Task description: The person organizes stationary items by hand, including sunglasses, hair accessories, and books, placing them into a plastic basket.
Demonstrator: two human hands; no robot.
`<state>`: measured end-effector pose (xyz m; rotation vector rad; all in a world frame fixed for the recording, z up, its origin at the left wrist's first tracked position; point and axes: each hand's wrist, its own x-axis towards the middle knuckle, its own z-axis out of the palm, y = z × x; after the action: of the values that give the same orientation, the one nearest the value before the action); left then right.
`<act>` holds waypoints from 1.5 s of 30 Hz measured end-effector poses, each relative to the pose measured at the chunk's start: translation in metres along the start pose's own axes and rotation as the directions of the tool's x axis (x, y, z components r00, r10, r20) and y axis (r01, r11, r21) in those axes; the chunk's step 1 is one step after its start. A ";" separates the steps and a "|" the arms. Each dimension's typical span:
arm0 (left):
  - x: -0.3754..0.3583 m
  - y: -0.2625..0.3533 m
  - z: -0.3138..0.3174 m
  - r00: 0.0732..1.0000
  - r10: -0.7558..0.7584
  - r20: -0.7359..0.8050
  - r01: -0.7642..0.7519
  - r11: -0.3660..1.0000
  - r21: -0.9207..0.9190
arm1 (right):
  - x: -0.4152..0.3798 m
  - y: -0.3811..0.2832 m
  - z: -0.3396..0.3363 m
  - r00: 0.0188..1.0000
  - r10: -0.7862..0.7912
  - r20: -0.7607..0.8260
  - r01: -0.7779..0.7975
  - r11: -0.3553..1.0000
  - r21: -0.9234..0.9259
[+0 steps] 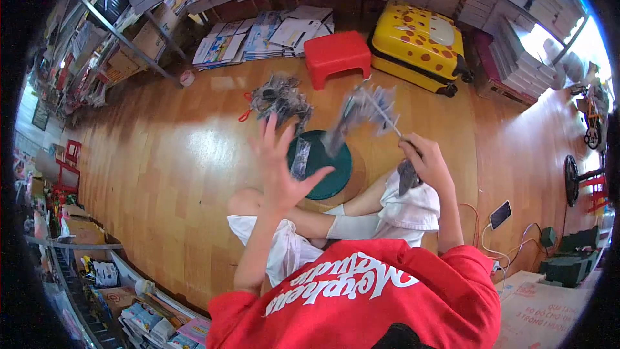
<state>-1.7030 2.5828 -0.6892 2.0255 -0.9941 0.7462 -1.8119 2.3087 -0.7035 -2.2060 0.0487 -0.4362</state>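
My right hand (427, 163) is closed around the near end of a thin pale rod (386, 115), which points up and to the left. Several clear-and-grey plastic packets (361, 113), blurred by motion, hang along its far part. A dark grey piece (408, 178) shows just under that hand. With fingers spread wide and nothing in it, my left hand (282, 171) is raised in front of a round dark green stool (336, 168). On the stool's left side lies a clear packet (300, 158). Beyond my left hand, a heap of similar packets (281, 98) lies on the wooden floor.
A red plastic stool (337, 55) and a yellow giraffe-patterned suitcase (420, 45) stand ahead. Flat printed sheets (265, 33) lie beside them. Shelves line the left side. At right, a phone (500, 214) with cables lies near a cardboard box (539, 310).
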 end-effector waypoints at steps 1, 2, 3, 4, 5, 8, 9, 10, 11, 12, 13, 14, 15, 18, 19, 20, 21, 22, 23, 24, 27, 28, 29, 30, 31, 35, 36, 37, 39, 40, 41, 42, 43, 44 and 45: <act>0.020 0.009 0.002 0.996 0.083 0.031 -0.081 0.996 -0.040 | -0.009 -0.011 -0.008 0.997 0.021 0.074 -0.024 0.999 0.031; 0.033 0.012 0.004 0.990 0.044 0.131 -0.019 0.982 -0.189 | -0.018 -0.021 -0.014 0.988 0.043 0.148 -0.052 0.997 0.063; 0.043 0.014 0.005 0.971 0.020 0.236 0.059 0.944 -0.325 | -0.024 -0.030 -0.020 0.976 0.037 0.213 -0.043 0.999 0.024; 0.049 0.015 0.006 0.941 0.014 0.339 0.147 0.884 -0.444 | -0.031 -0.038 -0.023 0.971 -0.010 0.238 -0.005 0.998 0.063; 0.044 0.013 0.006 0.887 0.082 0.454 0.205 0.812 -0.546 | -0.037 -0.045 -0.023 0.964 -0.059 0.260 0.034 0.994 0.102; 0.006 0.027 0.001 0.656 0.153 0.739 0.699 0.248 -0.671 | -0.047 -0.060 -0.015 0.944 -0.132 0.303 0.081 0.981 0.175; -0.006 0.034 0.001 0.668 0.125 0.734 0.680 0.299 -0.669 | -0.047 -0.063 -0.008 0.942 -0.160 0.293 0.100 0.972 0.212; -0.017 0.040 0.000 0.680 0.093 0.727 0.662 0.349 -0.664 | -0.047 -0.064 0.000 0.939 -0.190 0.286 0.118 0.961 0.250; -0.030 0.045 -0.001 0.695 0.056 0.717 0.643 0.397 -0.655 | -0.045 -0.062 0.007 0.922 -0.172 0.346 0.092 0.967 0.236; -0.049 0.047 0.000 0.716 -0.095 0.691 0.677 0.333 -0.656 | -0.044 -0.063 0.014 0.935 -0.126 0.331 0.010 0.944 0.330; -0.072 0.044 0.004 0.717 -0.245 0.653 0.697 0.266 -0.665 | -0.041 -0.065 0.023 0.944 -0.077 0.321 -0.069 0.905 0.420; -0.088 0.041 0.005 0.696 -0.390 0.603 0.703 0.199 -0.682 | -0.039 -0.066 0.030 0.948 -0.028 0.317 -0.143 0.853 0.502; -0.100 0.038 0.003 0.607 -0.499 0.618 0.726 0.031 -0.687 | -0.034 -0.063 0.035 0.935 -0.090 0.343 -0.107 0.851 0.515; -0.103 0.035 -0.008 0.570 -0.567 0.594 0.725 0.008 -0.689 | -0.027 -0.080 0.059 0.939 -0.203 0.279 0.045 0.874 0.485; -0.105 0.032 -0.010 0.601 -0.557 0.573 0.718 0.063 -0.693 | -0.029 -0.083 0.069 0.932 -0.183 0.312 0.002 0.865 0.502; -0.109 0.026 -0.011 0.632 -0.542 0.554 0.710 0.117 -0.694 | -0.033 -0.081 0.078 0.925 -0.137 0.354 -0.080 0.841 0.535; -0.112 0.021 -0.011 0.661 -0.524 0.537 0.699 0.169 -0.695 | -0.036 -0.077 0.087 0.914 -0.090 0.396 -0.163 0.812 0.561; -0.112 0.019 -0.011 0.690 -0.504 0.520 0.685 0.220 -0.695 | -0.037 -0.072 0.093 0.897 -0.045 0.440 -0.245 0.777 0.580; -0.108 0.023 -0.014 0.667 -0.569 0.481 0.645 0.118 -0.755 | -0.036 -0.064 0.093 0.903 -0.066 0.424 -0.191 0.823 0.535; -0.109 0.019 -0.014 0.648 -0.601 0.468 0.621 0.061 -0.782 | -0.036 -0.058 0.091 0.896 -0.041 0.442 -0.234 0.803 0.548; -0.118 -0.005 -0.025 0.551 -0.687 0.474 0.549 -0.129 -0.826 | -0.040 -0.049 0.084 0.899 0.043 0.437 -0.316 0.753 0.577; -0.118 -0.015 -0.033 0.540 -0.704 0.462 0.529 -0.143 -0.836 | -0.039 -0.050 0.078 0.906 0.112 0.409 -0.343 0.762 0.550; -0.116 -0.024 -0.041 0.528 -0.722 0.448 0.508 -0.155 -0.847 | -0.037 -0.052 0.070 0.908 0.179 0.380 -0.370 0.768 0.523; -0.115 -0.036 -0.051 0.514 -0.741 0.432 0.485 -0.165 -0.859 | -0.036 -0.051 0.064 0.905 0.241 0.349 -0.397 0.772 0.497; -0.116 -0.051 -0.057 0.477 -0.807 0.349 0.504 -0.074 -0.860 | -0.035 -0.046 0.060 0.908 0.302 0.292 -0.415 0.755 0.508; -0.136 -0.183 -0.067 0.461 -0.886 0.059 0.554 0.235 -0.799 | -0.039 -0.028 0.046 0.893 0.437 0.110 -0.425 0.737 0.525; -0.127 -0.206 -0.070 0.478 -0.878 -0.015 0.566 0.321 -0.759 | -0.041 -0.025 0.045 0.891 0.448 0.071 -0.416 0.744 0.523; -0.121 -0.229 -0.072 0.460 -0.884 -0.080 0.623 0.386 -0.680 | -0.045 -0.020 0.043 0.888 0.454 0.073 -0.421 0.738 0.527; -0.126 -0.269 -0.078 0.450 -0.889 -0.083 0.797 0.441 -0.413 | -0.051 -0.010 0.042 0.879 0.472 0.067 -0.430 0.724 0.539; -0.135 -0.291 -0.083 0.438 -0.899 -0.019 0.876 0.432 -0.213 | -0.054 -0.008 0.042 0.875 0.479 0.072 -0.438 0.719 0.539; -0.151 -0.316 -0.086 0.414 -0.909 0.044 0.910 0.414 -0.002 | -0.056 -0.007 0.041 0.869 0.489 0.074 -0.447 0.714 0.539; -0.195 -0.364 -0.077 0.409 -0.909 0.074 0.897 0.416 0.147 | -0.058 -0.005 0.039 0.863 0.499 0.071 -0.455 0.709 0.538; -0.229 -0.397 -0.068 0.402 -0.910 0.104 0.862 0.414 0.292 | -0.060 -0.004 0.038 0.853 0.517 0.075 -0.477 0.714 0.513; -0.233 -0.387 -0.070 0.261 -0.929 0.263 0.880 0.341 0.332 | -0.061 -0.005 0.039 0.849 0.523 0.083 -0.485 0.705 0.518; -0.235 -0.370 -0.073 0.105 -0.908 0.405 0.882 0.273 0.384 | -0.061 -0.007 0.039 0.844 0.528 0.089 -0.491 0.697 0.523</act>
<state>-1.5322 2.8907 -0.9602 2.4007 0.2254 -0.6029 -1.8568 2.3539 -0.7380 -1.5333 0.5139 -0.1722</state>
